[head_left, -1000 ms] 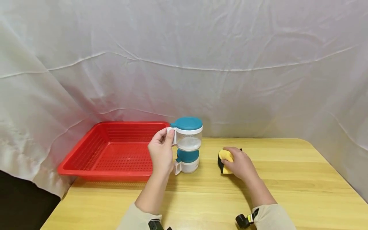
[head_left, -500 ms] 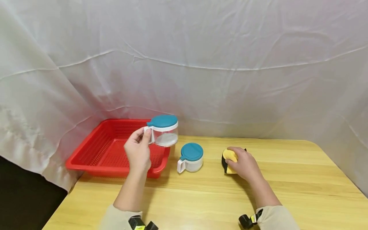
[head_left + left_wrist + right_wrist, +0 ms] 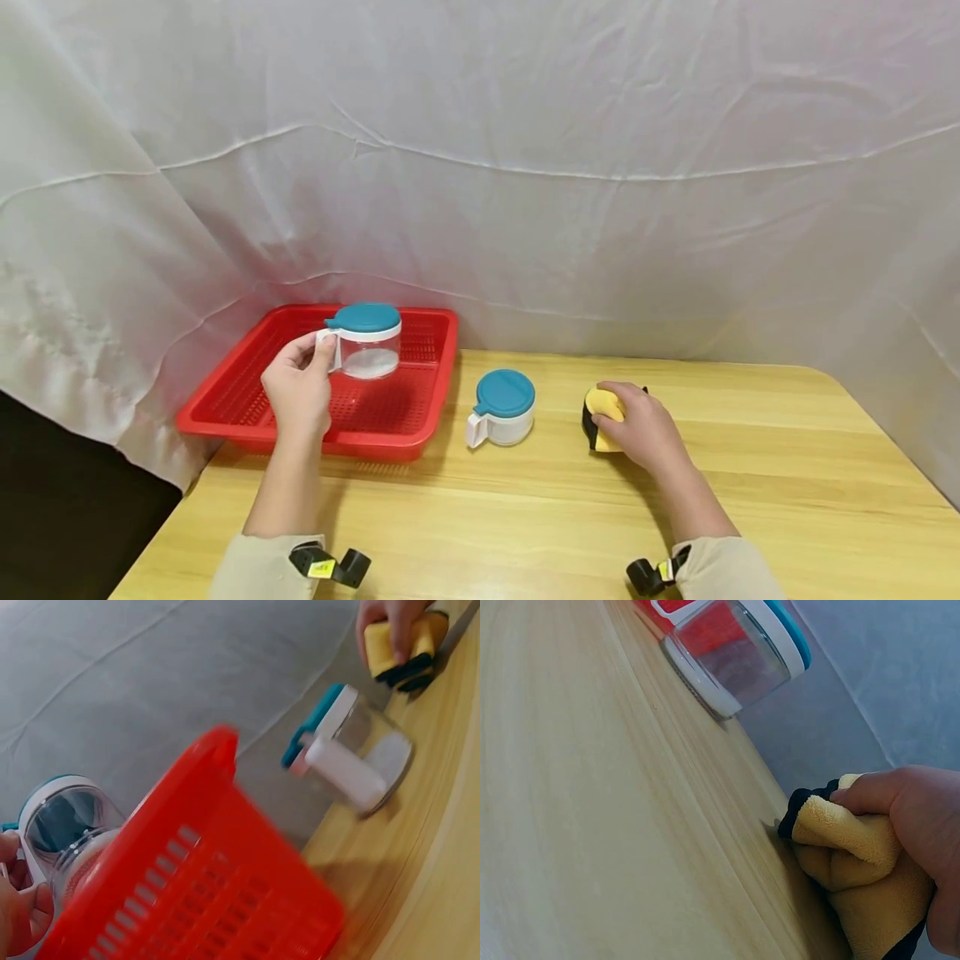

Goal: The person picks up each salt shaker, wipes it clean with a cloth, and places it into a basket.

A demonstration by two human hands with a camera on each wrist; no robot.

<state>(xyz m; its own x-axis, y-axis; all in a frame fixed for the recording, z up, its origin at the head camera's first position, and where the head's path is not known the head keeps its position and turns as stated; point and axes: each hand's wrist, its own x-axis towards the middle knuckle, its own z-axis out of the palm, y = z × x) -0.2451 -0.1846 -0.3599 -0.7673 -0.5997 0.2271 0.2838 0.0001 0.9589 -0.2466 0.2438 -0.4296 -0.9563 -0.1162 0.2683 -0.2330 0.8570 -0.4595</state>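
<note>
In the head view my left hand pinches the white handle of a clear seasoning jar with a teal lid. The jar is upright, held over the red basket, and has a little white content at its bottom. A second seasoning jar of the same kind stands on the table to the right of the basket, its handle turned toward the front left. My right hand grips a folded yellow cloth with black edging on the table. In the left wrist view the basket's wall partly hides the held jar.
The red perforated basket sits at the table's back left. A pale curtain hangs behind the wooden table. Bare wood separates the standing jar from the cloth.
My left hand has carried the jar leftward, from above the standing jar to over the basket. The right hand keeps its grip on the cloth at nearly the same spot.
</note>
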